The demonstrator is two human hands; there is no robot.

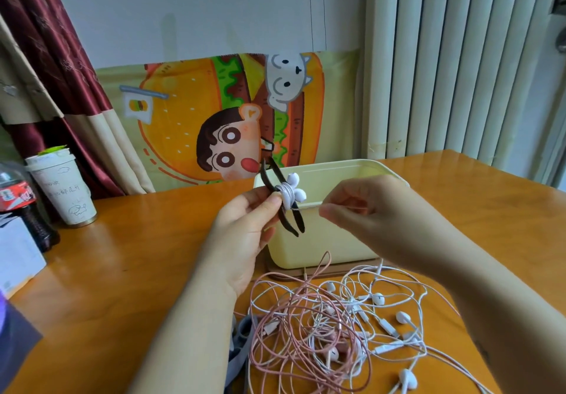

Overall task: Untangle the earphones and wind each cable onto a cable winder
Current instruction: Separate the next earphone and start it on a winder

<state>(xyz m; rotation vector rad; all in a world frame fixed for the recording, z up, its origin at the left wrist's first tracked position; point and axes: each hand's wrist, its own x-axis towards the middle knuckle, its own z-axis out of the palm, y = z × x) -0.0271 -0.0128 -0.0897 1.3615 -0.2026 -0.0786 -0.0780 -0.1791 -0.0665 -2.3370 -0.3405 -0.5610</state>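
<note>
Left hand point(242, 234) is raised above the surface point(122, 256), its fingers point(271, 202) pinching a dark brown cable winder point(294, 223) at its middle. The winder's two thin strips point up and down, slightly tilted. A white cable point(286, 196) is coiled tightly round the winder's waist, with two white earbuds point(295, 178) sticking out to the right of the coil. Right hand point(376, 219) is just beside it, fingers curled and pinching the loose strand of that same cable, which runs taut from the coil. Both hands are in front of a pale yellow box point(321, 240). Nearer the person, a tangle of pink and white earphones point(321, 326) lies on the surface, the cables looped through each other. At far left stand a paper cup point(64, 191) and a cola bottle point(21, 200), close together. A cartoon poster point(214, 112) leans against the wall behind.
</note>
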